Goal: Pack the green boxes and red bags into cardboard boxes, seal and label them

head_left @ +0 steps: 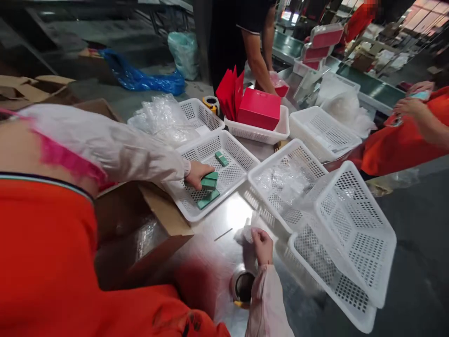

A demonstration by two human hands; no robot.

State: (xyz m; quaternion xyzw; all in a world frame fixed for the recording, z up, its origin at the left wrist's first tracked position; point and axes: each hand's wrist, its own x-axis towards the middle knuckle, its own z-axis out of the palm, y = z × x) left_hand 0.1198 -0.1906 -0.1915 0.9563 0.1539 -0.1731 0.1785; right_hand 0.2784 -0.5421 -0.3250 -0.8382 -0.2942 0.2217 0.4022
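My left hand (198, 174) reaches into a white perforated basket (191, 213), its fingers closed on a small green box (209, 180). Just below that box lies another green box (208, 199), and a third green box (221, 158) rests farther back in the same basket. Over the metal table (210, 252), my right hand (262, 245) pinches a small piece of clear plastic (247, 232) between thumb and fingers. A roll of tape (243, 286) stands on the table near my right sleeve.
A basket of clear plastic (253, 174) and tilted, stacked baskets (386, 234) stand at the right. An open cardboard box (168, 210) is at the left. Behind are a red box (258, 108) and a person's arms (257, 56); another person's hands (412, 105) are far right.
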